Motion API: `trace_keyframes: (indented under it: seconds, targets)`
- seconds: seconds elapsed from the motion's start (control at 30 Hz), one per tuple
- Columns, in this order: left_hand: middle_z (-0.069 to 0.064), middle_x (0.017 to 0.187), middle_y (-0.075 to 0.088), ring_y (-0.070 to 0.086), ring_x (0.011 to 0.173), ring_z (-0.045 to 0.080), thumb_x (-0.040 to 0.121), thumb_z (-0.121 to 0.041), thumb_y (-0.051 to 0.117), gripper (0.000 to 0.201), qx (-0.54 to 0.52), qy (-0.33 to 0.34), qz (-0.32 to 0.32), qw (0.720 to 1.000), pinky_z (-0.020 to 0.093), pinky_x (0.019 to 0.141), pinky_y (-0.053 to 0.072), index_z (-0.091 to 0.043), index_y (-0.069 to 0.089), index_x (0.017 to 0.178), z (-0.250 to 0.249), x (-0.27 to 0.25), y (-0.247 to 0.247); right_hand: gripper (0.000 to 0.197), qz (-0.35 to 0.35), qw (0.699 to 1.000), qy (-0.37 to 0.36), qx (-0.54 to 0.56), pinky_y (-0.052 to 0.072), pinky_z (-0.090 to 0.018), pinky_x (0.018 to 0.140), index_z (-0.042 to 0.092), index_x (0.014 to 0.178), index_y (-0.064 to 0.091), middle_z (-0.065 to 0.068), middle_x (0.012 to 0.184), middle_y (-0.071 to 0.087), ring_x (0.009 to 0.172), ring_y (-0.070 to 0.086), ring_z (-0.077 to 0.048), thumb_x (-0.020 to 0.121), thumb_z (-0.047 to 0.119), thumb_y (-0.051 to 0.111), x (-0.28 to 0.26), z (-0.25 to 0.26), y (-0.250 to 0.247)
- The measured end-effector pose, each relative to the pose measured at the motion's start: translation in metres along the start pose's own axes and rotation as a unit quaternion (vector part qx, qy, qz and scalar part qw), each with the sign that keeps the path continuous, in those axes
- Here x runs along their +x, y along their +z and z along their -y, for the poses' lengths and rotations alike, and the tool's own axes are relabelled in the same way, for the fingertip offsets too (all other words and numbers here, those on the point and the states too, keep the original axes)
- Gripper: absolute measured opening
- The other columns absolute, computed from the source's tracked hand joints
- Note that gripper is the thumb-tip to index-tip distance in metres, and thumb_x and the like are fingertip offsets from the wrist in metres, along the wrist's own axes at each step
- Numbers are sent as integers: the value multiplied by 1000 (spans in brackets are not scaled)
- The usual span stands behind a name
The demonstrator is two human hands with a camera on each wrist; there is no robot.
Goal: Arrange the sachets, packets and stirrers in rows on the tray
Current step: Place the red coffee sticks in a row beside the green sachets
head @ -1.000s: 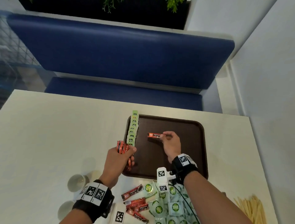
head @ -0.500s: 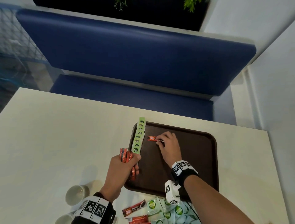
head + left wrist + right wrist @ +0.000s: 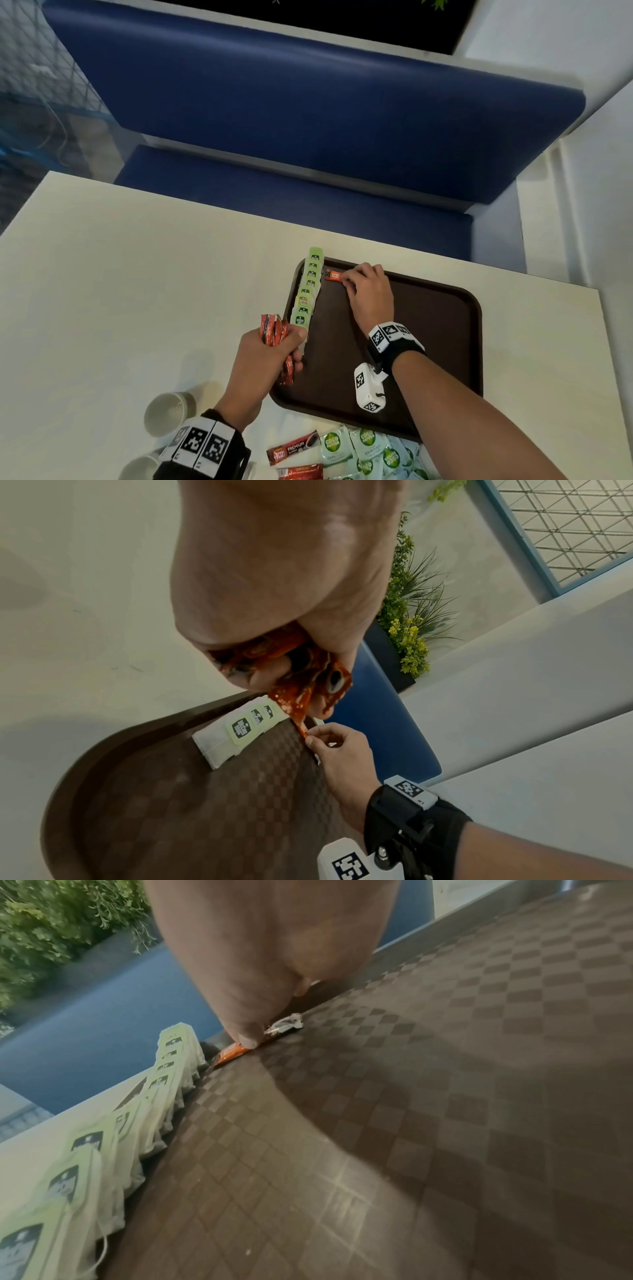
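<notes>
A dark brown tray (image 3: 445, 335) lies on the pale table. A row of green-labelled tea bags (image 3: 306, 291) runs along the tray's left edge, also seen as tea bags (image 3: 103, 1134) in the right wrist view. My right hand (image 3: 368, 291) pinches one orange-red sachet (image 3: 334, 275) flat on the tray floor at the far left corner, beside the row's far end; its thumb (image 3: 248, 1039) presses the sachet (image 3: 232, 1051). My left hand (image 3: 270, 353) grips a bundle of red sachets (image 3: 274, 330) at the tray's left rim, seen close as red sachets (image 3: 301, 680).
Loose red sachets (image 3: 294, 452) and green-and-white packets (image 3: 370, 452) lie on the table in front of the tray. Two white paper cups (image 3: 168, 413) stand at the near left. A blue bench (image 3: 308, 113) runs behind the table's far edge.
My right hand has carried the single orange-red sachet from mid-tray toward the far left corner and set it down against the tray floor. The left hand kept its bundle in place.
</notes>
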State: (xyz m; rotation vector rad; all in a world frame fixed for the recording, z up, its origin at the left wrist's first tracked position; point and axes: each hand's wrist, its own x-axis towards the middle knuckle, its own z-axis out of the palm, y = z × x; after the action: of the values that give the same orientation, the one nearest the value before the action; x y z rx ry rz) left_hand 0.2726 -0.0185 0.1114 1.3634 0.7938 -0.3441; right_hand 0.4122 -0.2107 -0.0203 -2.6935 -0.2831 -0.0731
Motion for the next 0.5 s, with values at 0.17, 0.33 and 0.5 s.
trace_keyframes:
  seconds: [0.17, 0.33, 0.5]
  targets:
    - [9, 74, 75, 71, 64, 20, 96, -28, 80, 20, 1, -13, 5, 1000, 25, 63, 60, -12, 79, 109, 5, 1, 0, 12, 4, 1000, -3, -7, 53, -40, 81, 21, 105, 80, 2, 103, 66, 99, 54, -22, 99, 23, 69, 5, -2, 0]
    - [9, 75, 75, 72, 65, 21, 95, -29, 81, 22, 2, -16, 10, 1000, 25, 64, 60, -12, 79, 110, 8, 2, -2, 14, 10, 1000, -4, -12, 53, -39, 83, 22, 107, 80, 3, 104, 65, 101, 54, -21, 100, 25, 67, 10, -1, -2]
    - [9, 74, 75, 71, 64, 19, 95, -28, 81, 21, -1, -5, 10, 1000, 20, 61, 58, -11, 79, 107, 9, 4, -4, 14, 12, 1000, -1, -6, 53, -38, 85, 23, 108, 79, 4, 105, 64, 102, 53, -19, 101, 27, 67, 11, 0, -4]
